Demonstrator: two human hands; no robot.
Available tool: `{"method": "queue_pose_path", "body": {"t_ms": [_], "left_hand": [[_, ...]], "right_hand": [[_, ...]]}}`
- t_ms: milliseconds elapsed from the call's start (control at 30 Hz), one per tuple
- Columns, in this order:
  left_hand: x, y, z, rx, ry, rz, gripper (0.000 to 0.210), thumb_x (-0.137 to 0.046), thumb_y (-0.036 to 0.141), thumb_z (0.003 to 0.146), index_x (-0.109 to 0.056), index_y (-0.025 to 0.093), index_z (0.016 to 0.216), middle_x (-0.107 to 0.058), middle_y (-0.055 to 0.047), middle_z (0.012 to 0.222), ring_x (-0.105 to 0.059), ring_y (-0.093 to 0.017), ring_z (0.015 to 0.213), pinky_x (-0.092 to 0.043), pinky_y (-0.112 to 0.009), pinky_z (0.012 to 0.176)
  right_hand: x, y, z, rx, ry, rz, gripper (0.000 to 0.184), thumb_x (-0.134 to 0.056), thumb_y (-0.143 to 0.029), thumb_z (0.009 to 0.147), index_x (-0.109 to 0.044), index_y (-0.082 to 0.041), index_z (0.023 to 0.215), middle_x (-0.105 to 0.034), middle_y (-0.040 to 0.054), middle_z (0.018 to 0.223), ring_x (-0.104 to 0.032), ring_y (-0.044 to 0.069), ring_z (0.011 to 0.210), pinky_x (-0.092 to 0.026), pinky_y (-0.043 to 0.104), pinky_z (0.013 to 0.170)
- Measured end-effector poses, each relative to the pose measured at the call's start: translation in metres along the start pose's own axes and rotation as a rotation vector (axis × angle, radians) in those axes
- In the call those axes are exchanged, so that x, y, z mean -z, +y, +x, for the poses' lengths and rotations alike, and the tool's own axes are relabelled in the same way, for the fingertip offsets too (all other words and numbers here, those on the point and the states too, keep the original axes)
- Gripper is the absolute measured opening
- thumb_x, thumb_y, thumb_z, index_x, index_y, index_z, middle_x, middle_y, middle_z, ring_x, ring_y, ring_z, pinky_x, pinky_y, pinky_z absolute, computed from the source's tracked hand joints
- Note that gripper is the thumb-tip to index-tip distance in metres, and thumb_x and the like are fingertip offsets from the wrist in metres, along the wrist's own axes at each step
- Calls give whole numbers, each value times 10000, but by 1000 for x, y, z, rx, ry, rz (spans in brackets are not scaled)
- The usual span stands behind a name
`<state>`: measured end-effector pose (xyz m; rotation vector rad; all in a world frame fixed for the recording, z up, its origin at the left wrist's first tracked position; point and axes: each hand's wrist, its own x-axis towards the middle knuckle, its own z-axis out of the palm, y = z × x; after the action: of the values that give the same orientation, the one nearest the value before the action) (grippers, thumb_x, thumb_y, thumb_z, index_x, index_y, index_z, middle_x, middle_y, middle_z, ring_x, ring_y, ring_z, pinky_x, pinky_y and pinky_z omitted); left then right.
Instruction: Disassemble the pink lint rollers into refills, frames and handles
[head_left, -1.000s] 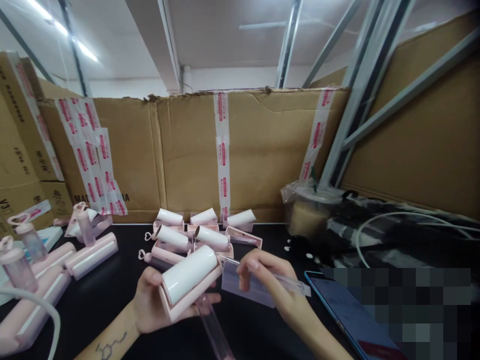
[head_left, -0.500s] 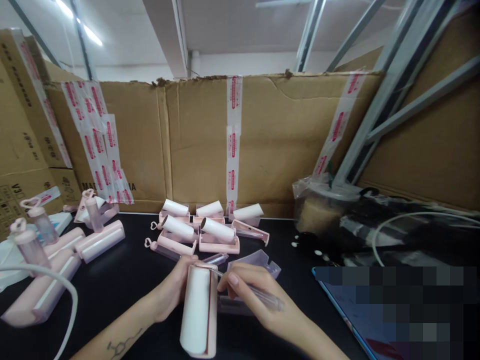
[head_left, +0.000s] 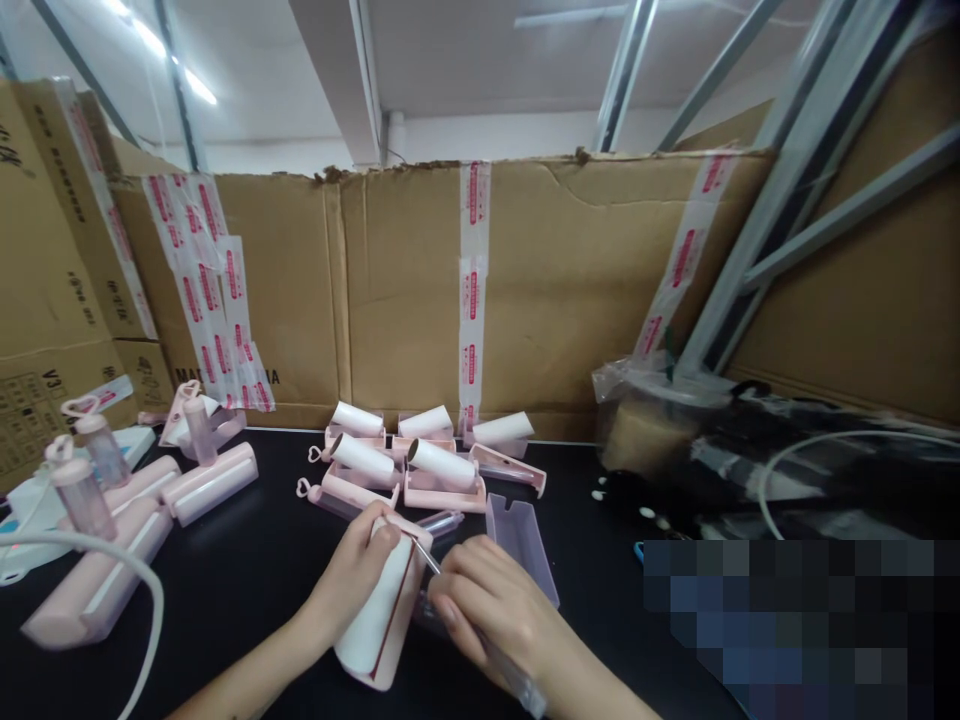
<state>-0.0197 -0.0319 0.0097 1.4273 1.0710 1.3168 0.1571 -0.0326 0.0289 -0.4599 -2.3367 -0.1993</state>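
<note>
A white paper roll [head_left: 367,618] sits in a pink lint roller case [head_left: 396,628], tilted on the black table in front of me. My left hand [head_left: 351,570] is closed around its upper part, with the thumb on the roll. My right hand [head_left: 491,605] grips a screwdriver [head_left: 429,560] with a thin metal shaft and a clear handle. Its tip points at the upper end of the case, beside the roll; whether it touches is too small to tell. Just beyond my right hand lies a translucent purple cover [head_left: 523,540].
Several pink cases with white rolls [head_left: 442,463] lie at the back middle. More pink lint rollers [head_left: 210,483] stand and lie on the left, near a white cable [head_left: 154,610]. A wrapped drink cup [head_left: 649,420] stands back right. A cardboard wall [head_left: 405,300] closes the rear.
The case has tilted, its lower end swinging left. My left hand has come over its top. My right hand has turned the screwdriver, and the purple cover now lies at another angle.
</note>
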Motion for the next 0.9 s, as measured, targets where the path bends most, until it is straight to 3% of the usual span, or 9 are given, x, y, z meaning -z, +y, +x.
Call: {"method": "queue_pose_path", "body": {"t_ms": [233, 467, 600, 700, 767, 833, 900], "left_hand": [[4, 1, 1, -113, 7, 120, 230, -468, 396, 849, -500, 182, 774, -441, 32, 647, -415, -130, 613, -341, -224, 589], [3, 3, 2, -92, 171, 32, 227, -560, 415, 795, -520, 193, 769, -479, 44, 618, -445, -119, 554, -359, -215, 554], [7, 9, 5, -19, 217, -117, 274, -613, 446, 744, -557, 184, 801, -512, 37, 628, -470, -118, 543, -374, -209, 519], [6, 10, 3, 116, 94, -309, 310, -605, 471, 746, -536, 192, 862, -515, 39, 612, -488, -118, 514, -384, -211, 488], [1, 11, -1, 148, 11, -346, 303, -625, 445, 744, -522, 191, 873, -518, 39, 616, -494, -108, 526, -382, -194, 490], [-3, 11, -5, 157, -27, -342, 295, -644, 415, 744, -508, 193, 882, -534, 36, 637, -498, -98, 545, -384, -180, 499], [-8, 12, -6, 178, -15, -369, 293, -636, 420, 752, -489, 199, 875, -556, 30, 651, -512, -100, 548, -407, -189, 508]], "right_hand": [[-15, -6, -4, -18, 92, -45, 231, -375, -121, 895, -528, -161, 727, -492, 28, 651, -408, 141, 595, -356, 272, 574], [-23, -8, -5, 7, 65, -178, 253, -403, -165, 900, -513, -175, 672, -497, 25, 616, -435, 149, 560, -352, 277, 547], [-4, 1, -6, -4, 233, 144, 296, -295, -265, 952, -535, -187, 798, -557, 11, 584, -499, 136, 501, -383, 259, 530], [8, 7, -3, -192, 313, 301, 228, -353, -352, 945, -493, -204, 843, -650, 65, 819, -628, 189, 787, -453, 282, 689], [9, 6, 0, -370, 217, 297, 242, -548, -408, 847, -413, -219, 776, -634, 77, 917, -613, 227, 895, -461, 294, 705], [5, 3, 3, -495, 60, 305, 341, -628, -426, 776, -350, -230, 761, -608, 27, 826, -605, 186, 731, -451, 257, 593], [-1, 0, 4, -559, -25, 288, 277, -562, -387, 828, -344, -228, 763, -554, -25, 714, -530, 125, 567, -405, 221, 511]]}}
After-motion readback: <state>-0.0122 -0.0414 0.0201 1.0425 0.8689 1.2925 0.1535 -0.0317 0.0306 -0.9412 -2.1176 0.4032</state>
